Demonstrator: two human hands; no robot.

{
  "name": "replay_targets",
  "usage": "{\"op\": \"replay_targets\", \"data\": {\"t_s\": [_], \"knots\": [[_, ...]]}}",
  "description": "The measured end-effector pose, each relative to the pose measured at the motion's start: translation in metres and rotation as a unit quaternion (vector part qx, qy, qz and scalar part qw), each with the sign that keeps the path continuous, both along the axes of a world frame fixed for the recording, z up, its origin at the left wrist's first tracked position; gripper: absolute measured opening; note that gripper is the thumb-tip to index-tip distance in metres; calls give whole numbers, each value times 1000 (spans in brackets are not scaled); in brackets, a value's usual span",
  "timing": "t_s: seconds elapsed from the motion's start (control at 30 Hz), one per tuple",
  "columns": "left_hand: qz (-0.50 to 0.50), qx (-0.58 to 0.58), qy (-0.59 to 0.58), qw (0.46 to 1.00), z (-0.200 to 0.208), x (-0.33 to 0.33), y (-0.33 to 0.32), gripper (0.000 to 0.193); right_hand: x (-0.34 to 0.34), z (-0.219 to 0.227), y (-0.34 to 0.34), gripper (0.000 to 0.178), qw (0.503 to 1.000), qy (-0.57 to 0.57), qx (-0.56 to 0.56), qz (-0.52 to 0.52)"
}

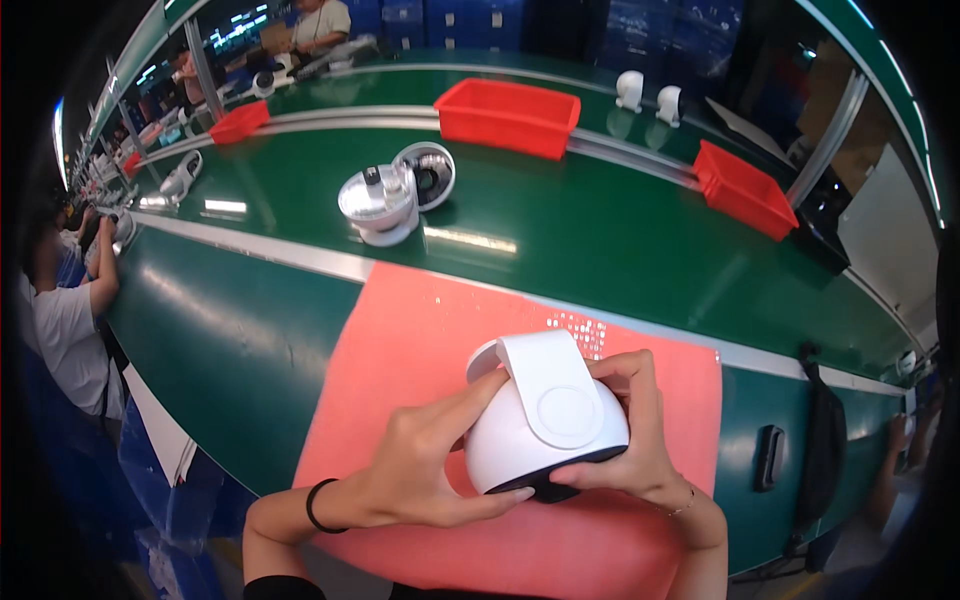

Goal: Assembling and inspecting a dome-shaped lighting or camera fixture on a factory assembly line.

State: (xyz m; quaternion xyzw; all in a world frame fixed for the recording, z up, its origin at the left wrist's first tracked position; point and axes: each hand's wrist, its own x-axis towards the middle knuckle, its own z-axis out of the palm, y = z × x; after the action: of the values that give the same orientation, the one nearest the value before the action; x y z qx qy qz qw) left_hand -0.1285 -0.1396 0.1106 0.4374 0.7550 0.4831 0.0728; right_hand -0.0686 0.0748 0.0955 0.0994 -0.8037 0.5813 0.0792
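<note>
Over the pink mat (370, 370) I hold a white, rounded device (500, 450) that looks like a camera housing. A wide white bracket (560, 395) with a round disc outline curves over its top, and a dark face shows along its lower edge. My left hand (425, 455) grips the left side, its thumb at the dark lower edge. On the right side, my right hand (643, 440) has its fingers wrapped over the shell and its thumb on the lower rim. The device's underside and some fingertips are hidden. Small square stickers (580, 335) lie on the mat beyond it.
Beyond the mat, an opened white housing (385, 200) with its insides showing stands on the green bench (560, 225). Red bins (508, 118) line the rail behind, near two white devices (630, 90). A black tool (768, 458) lies at right. Another person (70, 320) works at far left.
</note>
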Motion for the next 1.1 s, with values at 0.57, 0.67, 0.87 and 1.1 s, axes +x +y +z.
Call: {"op": "replay_targets", "data": {"t_s": [0.57, 0.67, 0.87, 1.1], "knots": [[44, 486, -409, 771, 24, -105, 109, 66, -96, 26, 1, 101, 949, 254, -20, -188], [37, 506, -388, 770, 1, -120, 124, 71, -101, 20, 7, 103, 954, 243, -9, -173], [39, 556, -337, 758, -20, -142, 132, 78, -107, 9, 8, 100, 959, 237, -49, -145], [70, 499, -279, 817, -26, -134, 123, 84, -99, 14, 14, 98, 957, 229, 21, -178]]}}
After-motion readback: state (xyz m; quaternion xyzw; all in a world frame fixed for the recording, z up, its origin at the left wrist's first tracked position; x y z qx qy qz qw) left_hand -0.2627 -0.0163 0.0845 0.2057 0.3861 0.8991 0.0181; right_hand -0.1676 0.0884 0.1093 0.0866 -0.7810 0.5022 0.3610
